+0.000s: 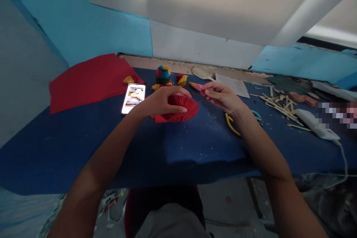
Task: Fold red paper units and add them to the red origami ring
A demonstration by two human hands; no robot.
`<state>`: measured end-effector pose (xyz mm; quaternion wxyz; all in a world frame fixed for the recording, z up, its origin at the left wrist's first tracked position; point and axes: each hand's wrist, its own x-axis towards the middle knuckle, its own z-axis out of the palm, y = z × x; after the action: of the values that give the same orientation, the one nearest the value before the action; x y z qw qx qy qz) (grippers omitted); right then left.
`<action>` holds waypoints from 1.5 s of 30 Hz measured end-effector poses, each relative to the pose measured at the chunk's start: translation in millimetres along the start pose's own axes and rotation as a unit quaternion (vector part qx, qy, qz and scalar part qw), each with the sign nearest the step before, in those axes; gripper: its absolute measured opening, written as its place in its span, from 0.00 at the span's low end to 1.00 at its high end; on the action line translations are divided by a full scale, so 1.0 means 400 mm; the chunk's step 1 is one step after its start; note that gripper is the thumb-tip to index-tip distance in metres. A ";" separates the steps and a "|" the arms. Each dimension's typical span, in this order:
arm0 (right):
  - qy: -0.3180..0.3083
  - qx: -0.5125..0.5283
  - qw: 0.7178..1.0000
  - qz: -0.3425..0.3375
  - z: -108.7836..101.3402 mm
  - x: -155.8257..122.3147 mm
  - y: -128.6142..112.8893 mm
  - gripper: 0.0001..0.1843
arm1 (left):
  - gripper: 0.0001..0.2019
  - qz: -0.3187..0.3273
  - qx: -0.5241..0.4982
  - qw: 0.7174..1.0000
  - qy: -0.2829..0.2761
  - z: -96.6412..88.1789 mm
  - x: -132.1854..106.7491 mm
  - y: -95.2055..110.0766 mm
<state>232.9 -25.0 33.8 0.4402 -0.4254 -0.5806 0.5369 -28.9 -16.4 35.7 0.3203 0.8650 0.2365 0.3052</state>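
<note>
My left hand point(161, 101) lies curled over a red ring-shaped piece built of folded paper units point(182, 108), holding it down on the blue cloth of the table point(83, 145). My right hand point(221, 96) is a little to its right, fingers pinched on a small red folded paper unit point(202, 91) just above the red piece's far edge. A pink-and-yellow folded piece point(195, 85) lies right behind the pinched unit.
A phone point(133, 98) with its screen lit lies left of my left hand. Red sheets point(89, 80) lie at the back left. Small multicoloured paper figures point(163, 75) stand behind. Yellow-handled pliers point(231, 123), several wooden sticks point(279, 106) and a white glue gun point(314, 122) are at the right.
</note>
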 end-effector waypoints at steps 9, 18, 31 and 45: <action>-0.012 -0.001 1.000 -0.023 0.067 -0.002 -0.009 0.17 | 0.18 -0.043 0.032 0.998 0.013 0.001 -0.001 0.013; 0.005 0.010 1.000 0.008 0.081 0.011 -0.001 0.20 | 0.20 -0.027 0.039 0.999 0.020 0.003 0.005 -0.002; 0.010 0.043 0.999 0.010 0.094 0.007 0.003 0.19 | 0.22 -0.044 -0.009 0.999 0.009 -0.001 0.004 0.010; 0.050 0.010 0.999 0.001 0.107 0.000 0.006 0.22 | 0.20 -0.040 -0.021 0.999 0.013 0.000 0.005 0.015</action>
<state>191.5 -35.6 30.0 0.4726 -0.4478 -0.5523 0.5207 -26.3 -19.4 40.6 0.3475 0.8436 0.2690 0.3085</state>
